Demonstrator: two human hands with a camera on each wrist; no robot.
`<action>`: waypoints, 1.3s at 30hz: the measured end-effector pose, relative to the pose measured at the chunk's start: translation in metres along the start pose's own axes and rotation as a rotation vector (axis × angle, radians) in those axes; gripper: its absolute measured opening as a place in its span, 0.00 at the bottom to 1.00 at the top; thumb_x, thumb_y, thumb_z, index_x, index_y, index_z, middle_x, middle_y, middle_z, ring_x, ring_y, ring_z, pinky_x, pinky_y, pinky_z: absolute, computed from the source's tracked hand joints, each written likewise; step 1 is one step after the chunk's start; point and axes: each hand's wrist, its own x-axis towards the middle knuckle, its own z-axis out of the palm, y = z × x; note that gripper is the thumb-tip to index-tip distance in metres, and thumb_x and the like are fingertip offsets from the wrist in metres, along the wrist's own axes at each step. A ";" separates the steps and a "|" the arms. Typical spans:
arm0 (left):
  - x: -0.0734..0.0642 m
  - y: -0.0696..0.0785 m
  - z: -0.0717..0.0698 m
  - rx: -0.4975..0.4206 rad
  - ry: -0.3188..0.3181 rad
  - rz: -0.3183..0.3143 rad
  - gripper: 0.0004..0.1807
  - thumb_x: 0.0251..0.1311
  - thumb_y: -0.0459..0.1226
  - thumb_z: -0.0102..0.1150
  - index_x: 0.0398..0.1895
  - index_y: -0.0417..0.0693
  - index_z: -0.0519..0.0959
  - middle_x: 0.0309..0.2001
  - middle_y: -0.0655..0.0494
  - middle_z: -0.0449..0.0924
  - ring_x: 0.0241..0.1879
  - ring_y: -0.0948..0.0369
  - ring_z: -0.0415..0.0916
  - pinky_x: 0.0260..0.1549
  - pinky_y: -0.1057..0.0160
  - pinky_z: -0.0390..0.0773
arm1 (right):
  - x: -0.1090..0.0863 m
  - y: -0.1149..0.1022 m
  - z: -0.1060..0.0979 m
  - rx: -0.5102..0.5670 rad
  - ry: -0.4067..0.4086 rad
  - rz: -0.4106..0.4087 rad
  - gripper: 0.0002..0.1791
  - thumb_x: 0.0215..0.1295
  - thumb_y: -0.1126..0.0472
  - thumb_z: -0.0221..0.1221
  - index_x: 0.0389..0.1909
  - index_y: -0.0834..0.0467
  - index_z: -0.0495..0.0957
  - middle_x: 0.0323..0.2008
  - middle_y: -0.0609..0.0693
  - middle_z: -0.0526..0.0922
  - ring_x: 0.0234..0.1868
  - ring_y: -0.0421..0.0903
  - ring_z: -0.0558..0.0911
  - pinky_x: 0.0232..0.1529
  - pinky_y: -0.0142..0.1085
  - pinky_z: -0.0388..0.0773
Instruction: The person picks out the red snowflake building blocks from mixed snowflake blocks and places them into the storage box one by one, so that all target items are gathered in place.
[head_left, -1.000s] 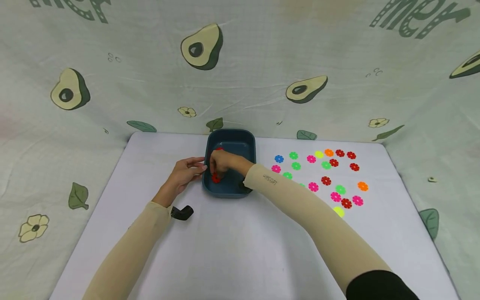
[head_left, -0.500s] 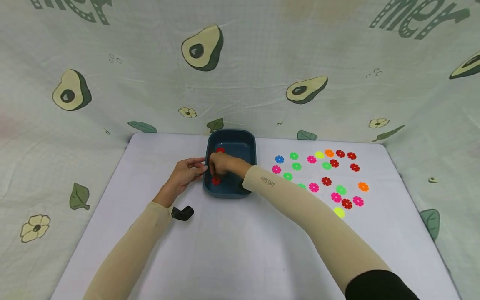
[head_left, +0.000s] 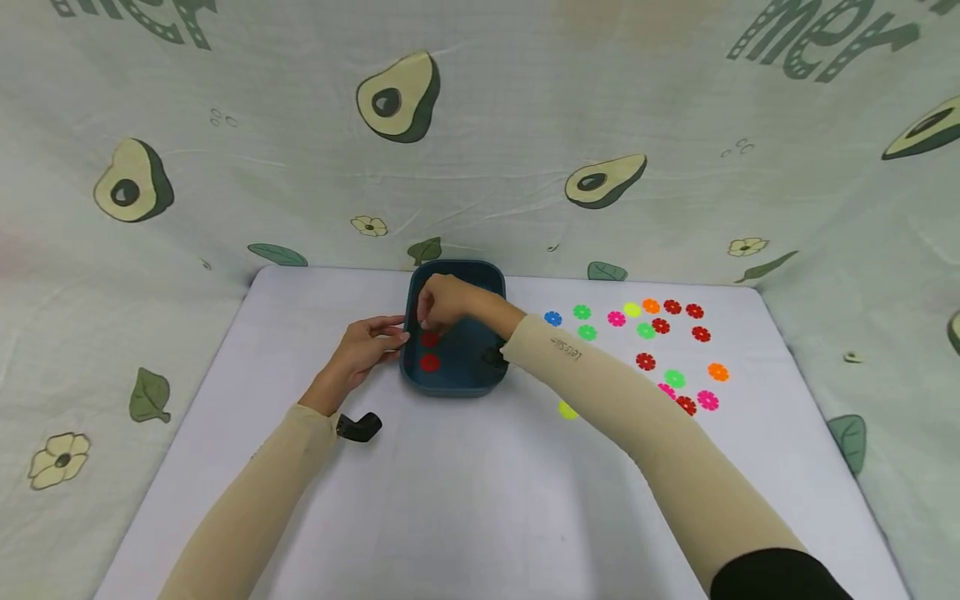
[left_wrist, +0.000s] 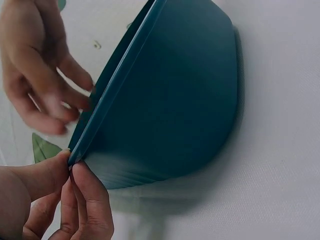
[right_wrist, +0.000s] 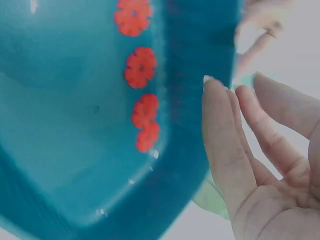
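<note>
A dark blue plastic tub (head_left: pixel 465 379) stands at the back of the table. My left hand (head_left: pixel 369 350) pinches its left rim between thumb and fingers, seen close up in the left wrist view. Over the inside of the tub hovers my right hand (head_left: pixel 447 302), its fingers loosely bent with nothing between them in the right wrist view (right_wrist: pixel 270 150). Several red flower-shaped discs (right_wrist: pixel 140 67) lie in a line along one inner side of the tub floor, the last two touching. In the head view, two red discs (head_left: pixel 430 362) show below the right hand.
To the right of the tub, loose flower-shaped discs in red, pink (head_left: pixel 707 401), green (head_left: pixel 674 379), orange (head_left: pixel 717 372), yellow and blue (head_left: pixel 552 318) lie scattered. My right sleeve (head_left: pixel 600 375) passes over part of them. A printed cloth (head_left: pixel 495 150) hangs behind the table.
My right hand has lifted from the tub floor and shifted toward its far end, uncovering another red disc. The left hand keeps its hold on the rim.
</note>
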 end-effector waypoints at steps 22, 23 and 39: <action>-0.003 0.002 -0.001 0.039 -0.003 0.000 0.31 0.73 0.29 0.62 0.77 0.35 0.68 0.50 0.52 0.75 0.37 0.70 0.79 0.41 0.71 0.84 | -0.105 0.045 -0.055 0.115 0.176 0.058 0.11 0.79 0.63 0.60 0.48 0.68 0.84 0.46 0.64 0.84 0.44 0.55 0.86 0.47 0.44 0.89; -0.003 0.002 -0.001 0.038 -0.004 0.000 0.31 0.73 0.29 0.62 0.77 0.35 0.68 0.50 0.52 0.75 0.37 0.70 0.79 0.41 0.71 0.84 | -0.110 0.049 -0.056 0.118 0.183 0.067 0.11 0.78 0.63 0.60 0.49 0.68 0.84 0.47 0.64 0.84 0.46 0.57 0.86 0.48 0.44 0.89; -0.006 0.003 0.002 0.041 -0.026 0.008 0.32 0.74 0.31 0.63 0.78 0.36 0.66 0.49 0.55 0.75 0.37 0.71 0.78 0.40 0.72 0.83 | -0.190 0.115 -0.060 0.150 0.247 0.179 0.11 0.76 0.65 0.63 0.51 0.68 0.83 0.50 0.63 0.84 0.48 0.59 0.88 0.53 0.47 0.87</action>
